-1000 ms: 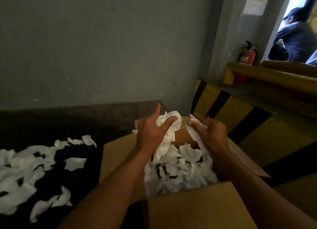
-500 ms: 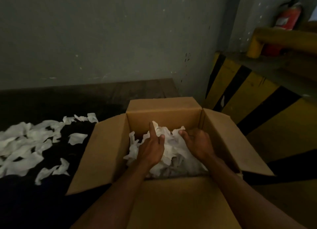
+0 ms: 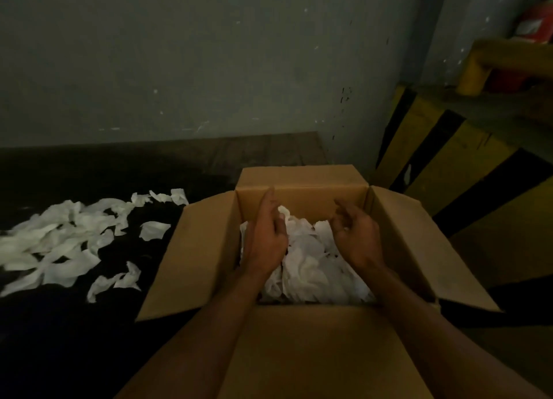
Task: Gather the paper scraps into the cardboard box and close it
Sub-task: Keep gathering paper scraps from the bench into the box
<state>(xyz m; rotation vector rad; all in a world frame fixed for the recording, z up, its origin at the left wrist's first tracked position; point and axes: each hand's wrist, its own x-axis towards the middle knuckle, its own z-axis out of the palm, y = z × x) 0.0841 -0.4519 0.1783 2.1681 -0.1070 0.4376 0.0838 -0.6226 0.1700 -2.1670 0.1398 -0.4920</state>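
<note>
Hovering over cardboard box (image 3: 302, 195) at 5 o'clock, my left hand (image 3: 269, 237) and right hand (image 3: 357, 237) hang loosely curled, gripping nothing. Heaped scraps (image 3: 311, 264) inside; loose scraps (image 3: 59, 243) at 9 o'clock on worktop (image 3: 74, 339). Light, floppy: I'd scoop bunches from underneath.

Both of my bare arms reach forward from the bottom of the view, side by side and apart. My left forearm (image 3: 209, 324) runs up and to the right. My right forearm (image 3: 437, 324) runs up and to the left, so the wrists sit nearer each other than the elbows. My left hand (image 3: 267, 240) shows its back, index finger straight and pointing away from me, the other fingers loosely bent. My right hand (image 3: 359, 240) also shows its back, fingers curled loosely inward toward the left hand; I cannot tell whether they pinch anything. The hands are level, near each other, not touching.
</note>
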